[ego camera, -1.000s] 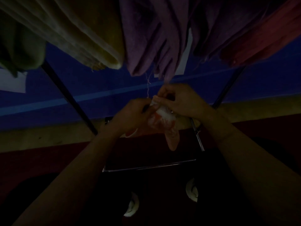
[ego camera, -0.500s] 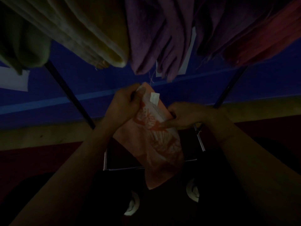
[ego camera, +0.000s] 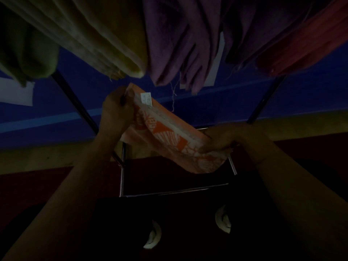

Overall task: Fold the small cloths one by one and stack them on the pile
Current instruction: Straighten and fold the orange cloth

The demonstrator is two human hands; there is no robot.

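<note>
Below hung towels (ego camera: 169, 38), hands (ego camera: 116, 110) (ego camera: 224, 138) stretch orange cloth (ego camera: 169, 136).

— What carries the cloths here?

— A metal rack (ego camera: 177, 190). Its thin silver rails form a frame low in the dim view, and dark legs slant up from it to the left and right.

— What lies on the rack?

— Over its top hang several cloths: a yellow towel (ego camera: 105, 40) at the left, purple cloths (ego camera: 180, 44) in the middle just beside it, and a red cloth (ego camera: 301, 44) at the right.

— And below the rack?

— A dark red floor (ego camera: 37, 185); details there are too dim to tell.
</note>
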